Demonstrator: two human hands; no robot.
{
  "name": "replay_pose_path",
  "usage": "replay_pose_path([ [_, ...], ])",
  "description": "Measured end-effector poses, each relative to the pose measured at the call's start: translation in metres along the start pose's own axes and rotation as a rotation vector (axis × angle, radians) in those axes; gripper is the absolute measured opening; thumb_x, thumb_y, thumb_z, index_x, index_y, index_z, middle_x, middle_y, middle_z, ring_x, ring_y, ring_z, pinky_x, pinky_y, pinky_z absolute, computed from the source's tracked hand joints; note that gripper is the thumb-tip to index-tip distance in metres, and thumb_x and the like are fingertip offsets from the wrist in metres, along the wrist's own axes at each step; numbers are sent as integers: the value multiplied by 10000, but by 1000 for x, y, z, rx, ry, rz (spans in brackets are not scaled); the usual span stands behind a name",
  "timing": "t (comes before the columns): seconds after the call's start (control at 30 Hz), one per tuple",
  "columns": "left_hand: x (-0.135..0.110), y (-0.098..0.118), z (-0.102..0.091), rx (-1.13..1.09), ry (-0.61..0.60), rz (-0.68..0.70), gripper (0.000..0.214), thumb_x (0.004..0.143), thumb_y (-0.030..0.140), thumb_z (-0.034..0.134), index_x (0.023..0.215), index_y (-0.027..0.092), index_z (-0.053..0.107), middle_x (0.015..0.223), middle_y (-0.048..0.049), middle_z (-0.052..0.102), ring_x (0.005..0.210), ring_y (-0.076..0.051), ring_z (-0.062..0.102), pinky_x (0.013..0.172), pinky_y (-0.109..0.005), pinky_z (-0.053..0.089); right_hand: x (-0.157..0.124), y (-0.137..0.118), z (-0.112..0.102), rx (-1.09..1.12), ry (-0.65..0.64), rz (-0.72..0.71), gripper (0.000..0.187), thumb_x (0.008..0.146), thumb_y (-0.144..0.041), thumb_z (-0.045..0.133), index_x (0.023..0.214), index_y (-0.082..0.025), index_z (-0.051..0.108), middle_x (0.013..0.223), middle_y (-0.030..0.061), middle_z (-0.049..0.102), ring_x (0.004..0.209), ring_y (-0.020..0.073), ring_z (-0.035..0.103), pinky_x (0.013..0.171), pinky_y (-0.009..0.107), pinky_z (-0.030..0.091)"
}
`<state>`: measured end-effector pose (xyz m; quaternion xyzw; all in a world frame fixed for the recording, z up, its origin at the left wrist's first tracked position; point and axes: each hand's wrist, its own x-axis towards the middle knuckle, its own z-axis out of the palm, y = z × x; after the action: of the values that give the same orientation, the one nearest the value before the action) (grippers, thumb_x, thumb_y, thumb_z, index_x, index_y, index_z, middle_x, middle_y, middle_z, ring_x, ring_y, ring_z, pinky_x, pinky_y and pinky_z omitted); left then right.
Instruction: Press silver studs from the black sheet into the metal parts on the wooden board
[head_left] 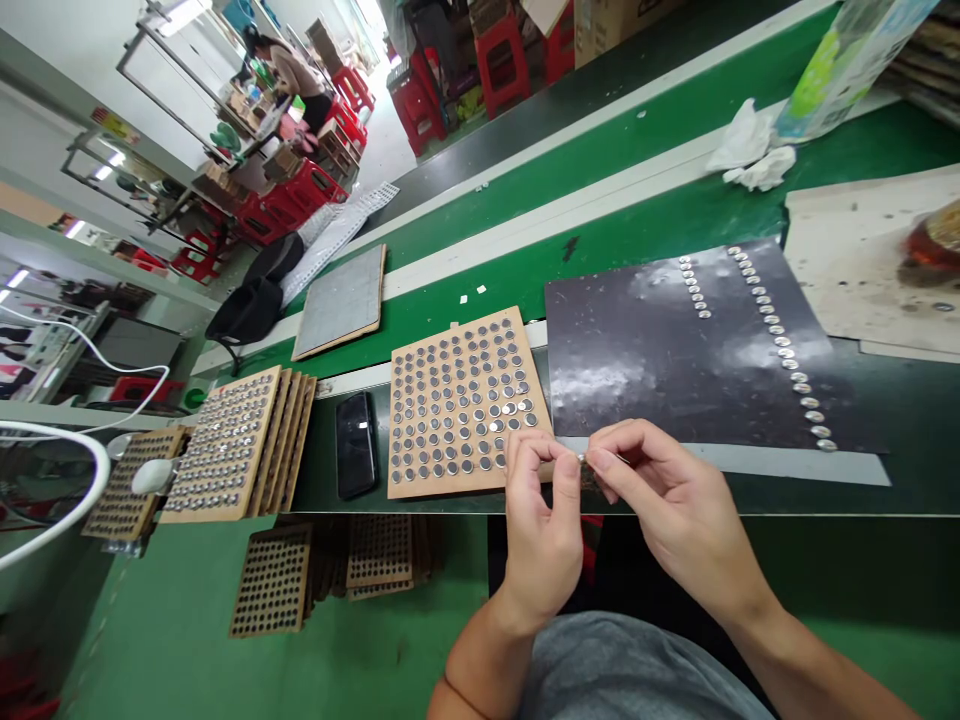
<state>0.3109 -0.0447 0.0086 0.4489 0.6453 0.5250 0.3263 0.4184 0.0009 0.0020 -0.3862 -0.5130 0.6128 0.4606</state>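
Note:
My left hand (546,520) and my right hand (667,500) meet above the table's front edge, thumb and forefinger pinched on each. Something small and pale shows between the fingertips, too covered to name. A thin edge also sticks out by my right fingers. Just behind my left hand lies a brown board (442,485) bearing rows of round silver discs, a few of them brighter at its right side. Beyond my right hand is a dark, glossy sheet (630,350) with two lines of small shiny round pieces (776,330) on its right part.
A black phone (355,445) lies left of the board. Farther left stand stacked disc-filled boards (225,440), with more boards (270,580) below table level. A grey panel (341,300) rests behind. Crumpled tissue (750,150) and a plastic bottle (832,75) are at back right. Another person (289,75) works far off.

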Motion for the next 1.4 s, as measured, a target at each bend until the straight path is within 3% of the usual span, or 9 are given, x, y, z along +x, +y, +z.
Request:
replay_pose_path([
  [0.13,1,-1,-1,-62,-23,-56,352,1001,497,505,798,210,515,855,-25,511,850,-170,510,829,-295,432,-1,12,-6,81,-1,85,273,925,-442,668,828,-191,624,722,-6,585,592,101,545,553,211,500],
  [0.27,9,-13,-17,-30,9,-108,340,1005,494,483,825,210,535,832,-19,516,803,-164,508,793,-290,439,3,21,-22,0,112,-8,137,926,-369,663,921,-234,644,992,28,655,782,135,644,727,271,562],
  [0.33,18,-21,-31,146,106,-139,311,1010,455,465,821,216,526,848,-23,528,831,-178,525,829,-315,443,7,23,-33,-171,170,-83,165,956,-366,599,870,-238,658,1171,56,653,1047,209,650,921,373,538],
  [0.43,33,-30,-48,595,296,-220,249,1006,356,437,815,223,522,1007,-68,563,1077,-243,532,1021,-443,387,16,25,-47,-522,237,-198,292,975,-469,497,997,-258,699,1373,84,600,1336,320,498,1111,553,375],
  [0.57,47,-39,-50,788,321,-263,216,992,312,434,823,222,534,1151,-110,552,1230,-310,472,1089,-594,301,23,30,-56,-756,276,-297,414,963,-548,468,1078,-222,694,1429,125,563,1374,368,457,1120,593,349],
  [0.83,53,-43,-40,923,347,-244,168,966,275,458,834,205,535,1228,-172,530,1294,-377,438,1054,-665,303,38,40,-90,-1036,278,-484,393,997,-472,408,934,-186,671,1336,173,613,1332,403,483,1089,608,353],
  [0.97,53,-40,-44,927,415,-238,148,964,272,456,880,197,552,1225,-174,506,1307,-388,416,1044,-679,304,70,35,-123,-1253,312,-284,243,945,-411,498,902,-221,643,1356,128,591,1306,414,432,1019,609,355],
  [1.1,50,-36,-44,890,431,-210,152,964,290,473,876,204,562,1182,-142,511,1284,-364,432,1043,-659,319,110,26,-137,-1401,225,27,189,944,-348,554,971,-185,646,1341,203,526,1296,411,341,955,572,298],
  [1.4,33,-30,-30,617,344,-95,172,948,343,514,840,225,577,1135,-101,538,1205,-321,477,1051,-611,294,135,28,-136,-1384,176,60,192,929,-312,611,862,-151,692,1276,205,549,1212,374,356,803,461,234],
])
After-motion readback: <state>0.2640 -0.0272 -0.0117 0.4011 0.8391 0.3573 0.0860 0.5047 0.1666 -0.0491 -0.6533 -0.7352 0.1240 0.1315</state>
